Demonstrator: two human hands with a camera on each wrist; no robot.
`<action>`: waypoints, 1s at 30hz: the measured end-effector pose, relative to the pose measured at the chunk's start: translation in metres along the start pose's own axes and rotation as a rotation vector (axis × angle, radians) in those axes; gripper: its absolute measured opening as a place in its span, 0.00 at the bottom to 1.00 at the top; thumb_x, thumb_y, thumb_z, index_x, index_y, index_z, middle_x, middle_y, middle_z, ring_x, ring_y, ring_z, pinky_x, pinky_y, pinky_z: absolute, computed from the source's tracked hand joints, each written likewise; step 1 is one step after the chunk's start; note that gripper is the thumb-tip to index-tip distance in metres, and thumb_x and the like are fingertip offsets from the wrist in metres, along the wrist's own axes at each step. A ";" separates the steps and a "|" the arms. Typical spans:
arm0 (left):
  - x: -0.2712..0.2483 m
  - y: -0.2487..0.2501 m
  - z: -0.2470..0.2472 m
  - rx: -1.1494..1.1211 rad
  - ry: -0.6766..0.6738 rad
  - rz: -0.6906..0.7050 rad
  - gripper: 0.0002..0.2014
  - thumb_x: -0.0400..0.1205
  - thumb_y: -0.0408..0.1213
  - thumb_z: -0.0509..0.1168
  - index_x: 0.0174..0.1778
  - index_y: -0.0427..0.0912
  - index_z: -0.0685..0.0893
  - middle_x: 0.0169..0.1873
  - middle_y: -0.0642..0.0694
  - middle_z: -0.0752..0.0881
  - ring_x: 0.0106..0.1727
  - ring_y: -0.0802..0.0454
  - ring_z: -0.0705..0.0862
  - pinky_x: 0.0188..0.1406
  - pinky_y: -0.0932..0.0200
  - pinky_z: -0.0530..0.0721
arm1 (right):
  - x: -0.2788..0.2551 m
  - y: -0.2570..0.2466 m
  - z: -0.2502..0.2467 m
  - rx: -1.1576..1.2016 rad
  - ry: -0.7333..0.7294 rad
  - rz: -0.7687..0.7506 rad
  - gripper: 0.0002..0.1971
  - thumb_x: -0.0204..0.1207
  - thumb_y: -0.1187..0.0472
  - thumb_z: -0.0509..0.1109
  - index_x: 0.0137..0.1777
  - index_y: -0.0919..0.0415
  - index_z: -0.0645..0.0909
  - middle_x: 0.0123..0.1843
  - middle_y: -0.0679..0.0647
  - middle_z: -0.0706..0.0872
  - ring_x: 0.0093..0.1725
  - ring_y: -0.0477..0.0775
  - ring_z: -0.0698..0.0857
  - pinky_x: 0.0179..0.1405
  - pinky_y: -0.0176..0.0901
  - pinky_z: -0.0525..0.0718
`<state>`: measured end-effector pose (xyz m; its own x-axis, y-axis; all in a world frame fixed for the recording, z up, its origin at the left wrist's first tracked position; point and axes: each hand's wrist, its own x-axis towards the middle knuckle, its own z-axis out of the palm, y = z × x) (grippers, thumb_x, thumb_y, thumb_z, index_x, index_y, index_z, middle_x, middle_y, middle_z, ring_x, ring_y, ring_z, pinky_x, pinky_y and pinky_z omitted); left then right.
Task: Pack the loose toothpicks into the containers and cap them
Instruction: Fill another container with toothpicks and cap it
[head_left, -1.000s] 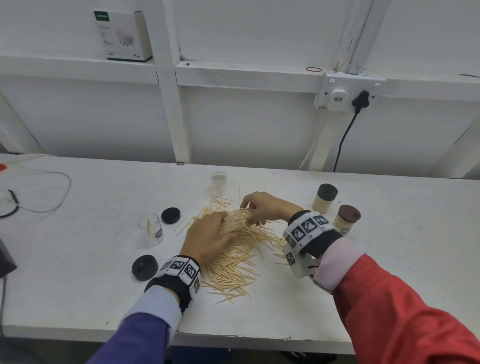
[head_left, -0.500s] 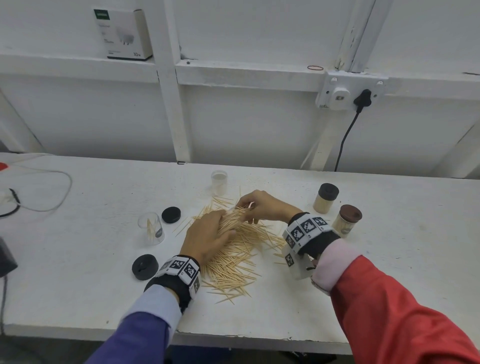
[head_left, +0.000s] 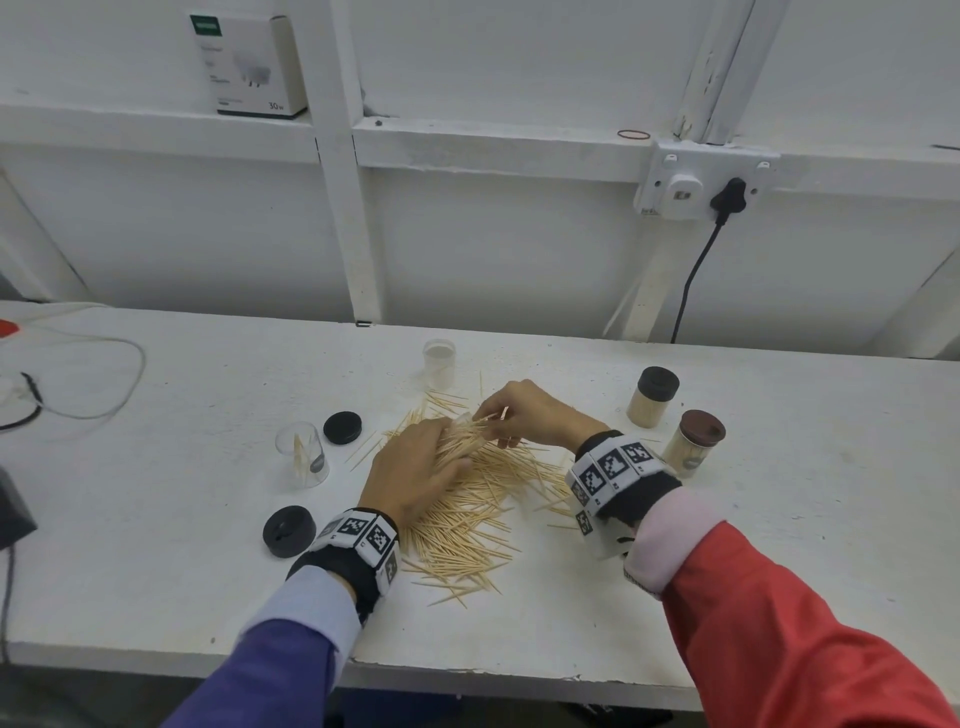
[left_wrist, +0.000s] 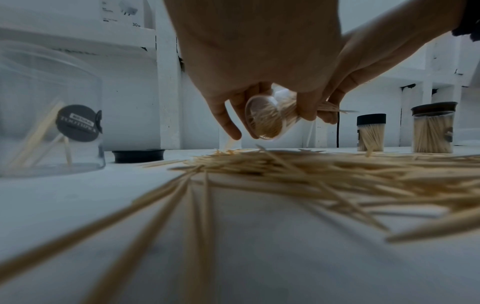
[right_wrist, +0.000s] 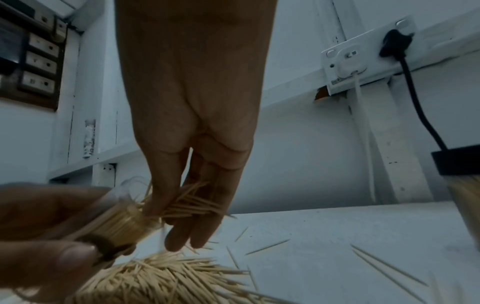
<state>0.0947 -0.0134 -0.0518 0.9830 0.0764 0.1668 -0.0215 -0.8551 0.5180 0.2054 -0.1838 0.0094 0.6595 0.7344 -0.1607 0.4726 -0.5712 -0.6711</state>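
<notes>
A clear container (left_wrist: 269, 119), partly filled with toothpicks, is gripped in the left hand (head_left: 410, 475) and held tilted on its side above the toothpick pile (head_left: 467, 519). The left fingers are curled round the container wall, as shown in the left wrist view. A small bundle of toothpicks (right_wrist: 189, 202) is pinched between the thumb and fingers of the right hand (head_left: 524, 413), with the bundle's tips at the container mouth. The right fingers are pressed together and point downward in the right wrist view.

The pile is spread across the middle of the white table (head_left: 779, 519), beneath and between both hands.

An open container (head_left: 304, 452) holding a few toothpicks stands upright left of the pile. Another open container (head_left: 439, 361) stands behind the pile. Two black lids (head_left: 342, 427) (head_left: 289, 531) lie on the table left of the pile, apart from the containers.

Two full containers stand right of the pile, just beside each other: one is closed with a black cap (head_left: 652, 397), the other with a brown cap (head_left: 693, 441).

A white box (head_left: 249, 62) rests on the ledge behind the table. A black cable (head_left: 693, 280) is plugged into the wall socket (head_left: 696, 182).
</notes>
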 end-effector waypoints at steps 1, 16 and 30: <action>0.000 0.000 0.000 0.000 -0.003 -0.003 0.30 0.80 0.59 0.64 0.73 0.46 0.72 0.62 0.49 0.82 0.61 0.51 0.80 0.58 0.52 0.79 | 0.000 -0.001 0.000 -0.002 -0.002 0.004 0.11 0.78 0.71 0.72 0.59 0.67 0.84 0.44 0.57 0.87 0.31 0.50 0.87 0.34 0.39 0.88; -0.001 0.001 0.000 -0.016 -0.018 -0.002 0.31 0.81 0.58 0.64 0.76 0.45 0.70 0.67 0.49 0.79 0.66 0.51 0.77 0.63 0.53 0.76 | -0.004 0.006 -0.008 0.092 -0.022 0.039 0.19 0.63 0.77 0.80 0.52 0.62 0.87 0.53 0.56 0.89 0.43 0.49 0.86 0.42 0.37 0.86; 0.000 -0.004 0.003 -0.042 -0.028 0.029 0.30 0.80 0.61 0.63 0.74 0.48 0.71 0.62 0.54 0.80 0.60 0.55 0.79 0.55 0.57 0.78 | -0.005 -0.003 -0.010 0.173 0.036 0.011 0.13 0.67 0.76 0.78 0.51 0.65 0.87 0.42 0.56 0.89 0.35 0.49 0.87 0.35 0.36 0.86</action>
<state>0.0954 -0.0121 -0.0564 0.9866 0.0371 0.1590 -0.0570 -0.8343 0.5484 0.2064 -0.1890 0.0195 0.6861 0.7129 -0.1451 0.3597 -0.5058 -0.7841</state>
